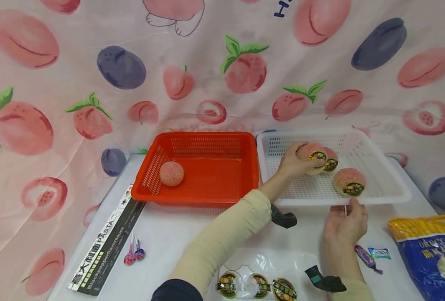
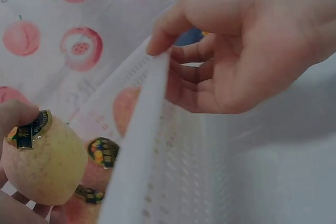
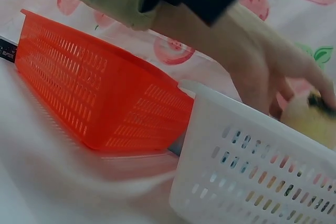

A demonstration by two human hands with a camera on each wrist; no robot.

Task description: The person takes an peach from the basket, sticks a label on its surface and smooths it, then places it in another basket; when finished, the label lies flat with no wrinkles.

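My left hand (image 1: 294, 162) reaches into the white basket (image 1: 389, 196) and grips an apple (image 1: 309, 151) with a black-and-gold label. In the left wrist view, the thumb (image 2: 16, 115) lies against that apple's label. Behind it sits a second labelled apple (image 1: 331, 159), partly hidden. A third labelled apple (image 1: 350, 179) rests nearer the front rim. My right hand (image 1: 344, 225) holds the basket's front rim, its fingers curled along the outside wall. In the right wrist view the right hand is not visible; the left hand (image 3: 262, 61) shows over the basket's edge.
A red basket (image 1: 196, 200) with one apple (image 1: 171, 173) stands left of the white one. Nearby lie a pasta box (image 1: 107, 242), two lollipops (image 1: 133, 253), a clear sticker sheet (image 1: 260, 265), wrapped candies (image 1: 367, 257) and a blue-and-yellow bag (image 1: 429, 255). Patterned cloth (image 1: 207, 50) hangs behind.
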